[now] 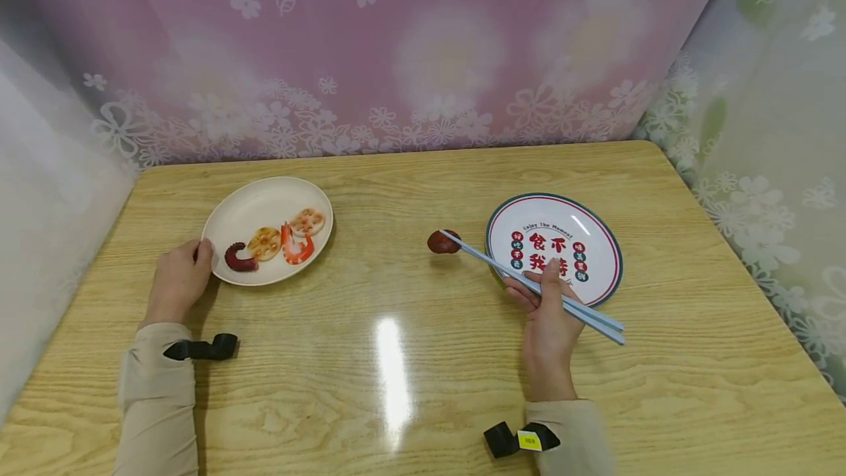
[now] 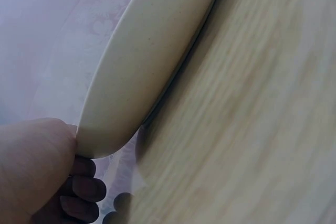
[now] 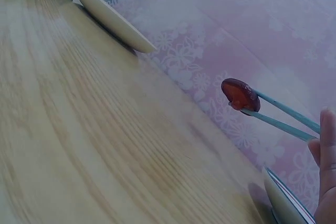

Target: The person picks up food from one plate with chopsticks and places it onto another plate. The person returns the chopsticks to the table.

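My left hand (image 1: pixel 177 279) pinches the left rim of the cream plate (image 1: pixel 254 193), which rests on the table. On that plate lie a curled dark red octopus tentacle (image 1: pixel 239 258), two lotus root slices (image 1: pixel 264 243) and an orange-red shrimp (image 1: pixel 297 247). My right hand (image 1: pixel 551 322) grips a pair of light blue chopsticks (image 1: pixel 502 268). Their tips hold a glossy red-brown mushroom (image 3: pixel 240 96) above the table, left of the white plate (image 1: pixel 548 208). That plate has a green and red rim and red lettering, partly hidden by my right hand.
The wooden table (image 1: pixel 317 388) has its far edge against a pink flowered curtain (image 1: pixel 370 57). Pale flowered cloth (image 1: pixel 773 189) hangs along the right side. A dark wrist camera band (image 1: pixel 201 348) sits on each sleeve.
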### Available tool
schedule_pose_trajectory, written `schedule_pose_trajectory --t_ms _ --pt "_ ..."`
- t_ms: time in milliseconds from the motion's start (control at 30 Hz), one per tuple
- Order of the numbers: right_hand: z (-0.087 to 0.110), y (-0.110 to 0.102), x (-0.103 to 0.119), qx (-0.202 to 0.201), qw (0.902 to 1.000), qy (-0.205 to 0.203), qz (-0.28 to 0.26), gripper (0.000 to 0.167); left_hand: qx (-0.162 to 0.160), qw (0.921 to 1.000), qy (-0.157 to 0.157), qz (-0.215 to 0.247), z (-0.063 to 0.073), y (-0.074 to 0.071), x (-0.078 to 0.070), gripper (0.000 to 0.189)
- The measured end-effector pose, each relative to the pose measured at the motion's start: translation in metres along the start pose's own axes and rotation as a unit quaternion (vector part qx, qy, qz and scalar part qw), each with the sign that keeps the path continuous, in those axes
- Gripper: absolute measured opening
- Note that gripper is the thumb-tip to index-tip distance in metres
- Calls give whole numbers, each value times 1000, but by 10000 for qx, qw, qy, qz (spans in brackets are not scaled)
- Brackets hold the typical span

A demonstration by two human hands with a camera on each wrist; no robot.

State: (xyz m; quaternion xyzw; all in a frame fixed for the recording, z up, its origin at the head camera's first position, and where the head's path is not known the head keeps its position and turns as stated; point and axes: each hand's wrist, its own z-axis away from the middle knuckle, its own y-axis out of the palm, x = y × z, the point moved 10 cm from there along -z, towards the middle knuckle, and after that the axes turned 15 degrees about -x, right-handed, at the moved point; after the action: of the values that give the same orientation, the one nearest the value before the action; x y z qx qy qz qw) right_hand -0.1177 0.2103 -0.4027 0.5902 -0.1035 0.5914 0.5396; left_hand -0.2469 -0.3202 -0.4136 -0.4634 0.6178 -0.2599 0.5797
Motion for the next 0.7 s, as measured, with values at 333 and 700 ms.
schedule_pose_trajectory --t_ms 333,700 --pt "15 17 -22 237 9996 135 108 37 10 10000 12 25 1 -1 -2 44" --pt "45 45 -58 680 9959 387 462 36 112 9999 -81 -33 2 1 -1 47"
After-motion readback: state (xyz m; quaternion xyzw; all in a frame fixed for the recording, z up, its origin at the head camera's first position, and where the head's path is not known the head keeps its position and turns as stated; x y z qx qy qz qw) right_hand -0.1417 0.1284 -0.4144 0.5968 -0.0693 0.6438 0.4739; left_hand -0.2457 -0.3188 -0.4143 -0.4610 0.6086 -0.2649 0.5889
